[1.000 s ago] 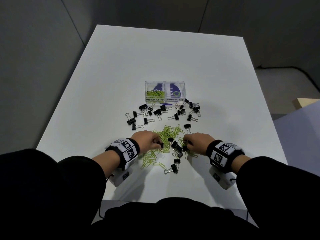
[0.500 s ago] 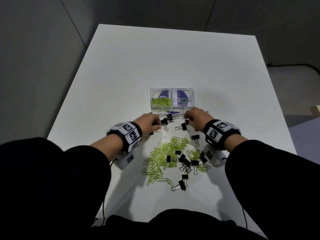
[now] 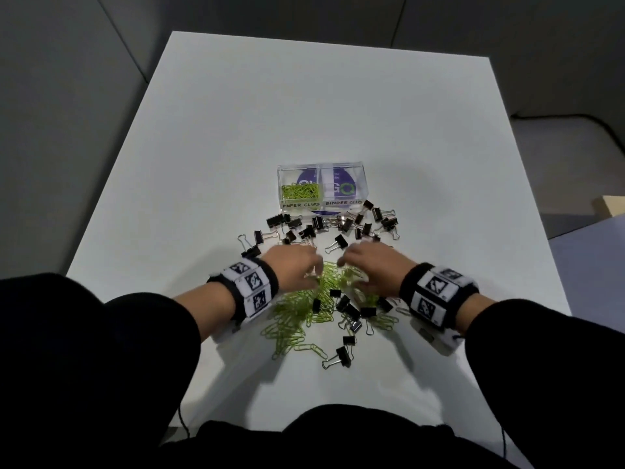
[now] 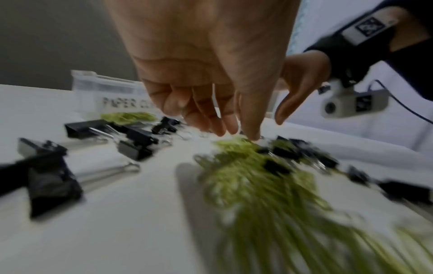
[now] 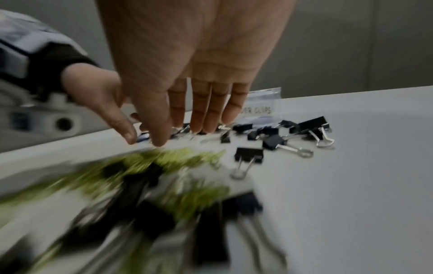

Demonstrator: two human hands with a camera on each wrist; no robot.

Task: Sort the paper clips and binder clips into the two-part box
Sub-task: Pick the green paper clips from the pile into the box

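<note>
A clear two-part box (image 3: 323, 189) stands mid-table, labelled PAPER CLIPS on its left half and BINDER CLIPS on its right. Green paper clips (image 3: 301, 191) lie in the left half. A pile of green paper clips (image 3: 304, 313) mixed with black binder clips (image 3: 351, 314) lies near me. More binder clips (image 3: 338, 226) are scattered just in front of the box. My left hand (image 3: 297, 265) and right hand (image 3: 368, 262) hover over the far edge of the pile, fingers straight and loose, holding nothing. Both wrist views show empty fingers (image 4: 218, 118) (image 5: 203, 115) pointing down at the clips.
The white table (image 3: 321, 106) stretches bare beyond the box. Grey partition walls stand behind and to the left. A black cable (image 3: 575, 118) lies on the floor at the right, beside a pale surface (image 3: 608, 204).
Both hands have drawn back from the binder clips near the box to the green pile. They pinched clips a second ago; now both are empty and open.
</note>
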